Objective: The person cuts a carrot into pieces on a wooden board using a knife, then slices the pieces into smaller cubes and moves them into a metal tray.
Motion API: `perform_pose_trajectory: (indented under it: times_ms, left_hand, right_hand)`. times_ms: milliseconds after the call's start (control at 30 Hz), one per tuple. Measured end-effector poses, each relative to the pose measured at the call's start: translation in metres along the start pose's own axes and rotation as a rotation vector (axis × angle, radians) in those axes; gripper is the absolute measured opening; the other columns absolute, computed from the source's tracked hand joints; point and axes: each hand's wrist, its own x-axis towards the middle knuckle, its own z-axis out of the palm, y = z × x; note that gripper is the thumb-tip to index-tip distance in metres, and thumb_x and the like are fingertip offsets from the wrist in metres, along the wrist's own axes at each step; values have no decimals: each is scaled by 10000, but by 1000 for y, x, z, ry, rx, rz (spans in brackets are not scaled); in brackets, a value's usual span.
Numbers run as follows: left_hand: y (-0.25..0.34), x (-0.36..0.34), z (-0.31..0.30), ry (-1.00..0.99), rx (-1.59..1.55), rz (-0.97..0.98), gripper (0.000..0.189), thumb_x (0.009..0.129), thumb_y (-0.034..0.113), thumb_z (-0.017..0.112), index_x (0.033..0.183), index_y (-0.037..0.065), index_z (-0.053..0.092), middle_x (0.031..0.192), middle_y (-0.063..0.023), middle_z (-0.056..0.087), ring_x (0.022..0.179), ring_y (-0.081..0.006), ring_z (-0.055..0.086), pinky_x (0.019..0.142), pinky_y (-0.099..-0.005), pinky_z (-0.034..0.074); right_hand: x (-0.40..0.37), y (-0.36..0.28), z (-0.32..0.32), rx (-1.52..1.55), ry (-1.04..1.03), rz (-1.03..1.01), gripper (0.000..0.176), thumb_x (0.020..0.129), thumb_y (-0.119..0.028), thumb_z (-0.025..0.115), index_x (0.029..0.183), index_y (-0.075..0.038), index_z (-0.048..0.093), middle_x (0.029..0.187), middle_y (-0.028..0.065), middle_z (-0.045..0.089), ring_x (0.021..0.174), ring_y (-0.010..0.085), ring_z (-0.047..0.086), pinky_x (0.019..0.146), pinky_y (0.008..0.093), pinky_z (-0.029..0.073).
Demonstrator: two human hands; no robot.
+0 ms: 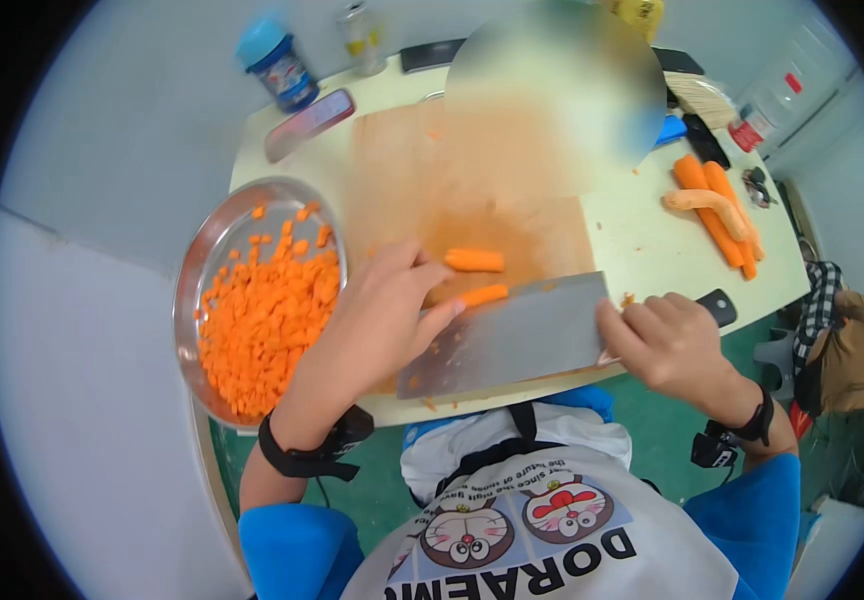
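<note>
My right hand (667, 340) is closed round the handle of a wide cleaver (532, 335), gripping close to the blade. The blade lies low over the near edge of a wooden cutting board (562, 235), pointing left. My left hand (382, 305) has bent fingers, with thumb and fingertips at the left end of a carrot piece (484, 295) along the blade's upper edge. Just beyond it a second, thicker carrot piece (474, 260) rests on the board. Beside my left forearm, a round metal tray (188, 300) holds a heap of diced carrot (267, 330).
Several peeled carrots (717, 205) lie at the table's right. Along the far side are a phone (310, 125), a blue-capped bottle (282, 70), a can (360, 40) and a clear bottle (762, 115). A blurred patch hides the board's far part.
</note>
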Motion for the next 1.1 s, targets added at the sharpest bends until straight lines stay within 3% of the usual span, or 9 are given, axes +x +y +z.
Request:
perform_pose_trajectory:
  times_ms: [167,233,367,400,467,600,700,933,1100]
  left_hand:
    - [0,17,7,-159,-18,76,216,771,167,655,907,4,619,859,-127,513,852,-292,517,754,-360,427]
    - [2,18,6,-213,-40,-12,185,778,172,636,859,7,612,868,-126,537,880,-294,519,773,-363,425]
    - [-16,14,-5,-134,-112,-40,151,789,141,621,866,13,603,827,-99,538,820,-233,538,723,-323,433]
    - [-18,10,-15,-18,-219,-139,130,799,125,607,869,16,598,813,-78,540,793,-189,538,701,-300,430]
    - [-28,-5,-23,268,-475,-270,82,826,81,566,858,6,577,764,-33,556,713,-93,526,634,-235,416]
    - [-24,-43,-31,589,-899,-336,106,835,49,547,910,-25,556,737,-87,603,628,-118,559,589,-230,448]
    - [-22,-69,-18,545,-968,-422,118,847,57,545,932,-25,549,772,-107,621,640,-136,592,597,-241,480]
    - [-17,-85,11,423,-1238,-506,386,901,83,489,1272,-11,440,818,-108,615,726,-146,593,632,-252,483]
    - [-16,-83,38,375,-1064,-505,359,904,89,494,1246,-15,457,828,-91,623,729,-122,591,636,-230,469]
  right_hand:
    - [-7,1,3,65,6,-25,301,735,-217,608,932,8,567,564,-5,394,475,128,468,409,254,356]
    - [-9,0,4,37,-17,-9,293,746,-215,600,935,6,561,561,-8,393,475,126,470,410,255,359]
    - [-12,0,1,107,-76,19,287,762,-232,622,952,-28,554,553,0,406,465,146,487,411,283,374]
    - [-13,-3,-1,139,-56,-4,287,762,-232,622,952,-28,554,553,0,406,465,146,487,411,283,374]
    - [-17,-8,-9,388,-282,154,248,755,-232,653,931,-75,574,572,29,479,488,194,534,431,316,404]
    - [-11,-13,-9,711,-489,260,164,830,-271,590,830,-112,548,604,52,556,534,265,582,460,364,442]
    - [-3,-12,-2,767,-417,312,191,818,-281,611,799,-95,574,603,72,571,536,283,577,484,379,448]
    - [25,1,-2,755,-489,579,166,799,-194,646,761,-36,610,550,137,524,501,320,527,478,370,402]
    - [21,-10,-6,825,-434,682,149,802,-159,647,773,-19,605,505,126,462,432,281,446,447,335,367]
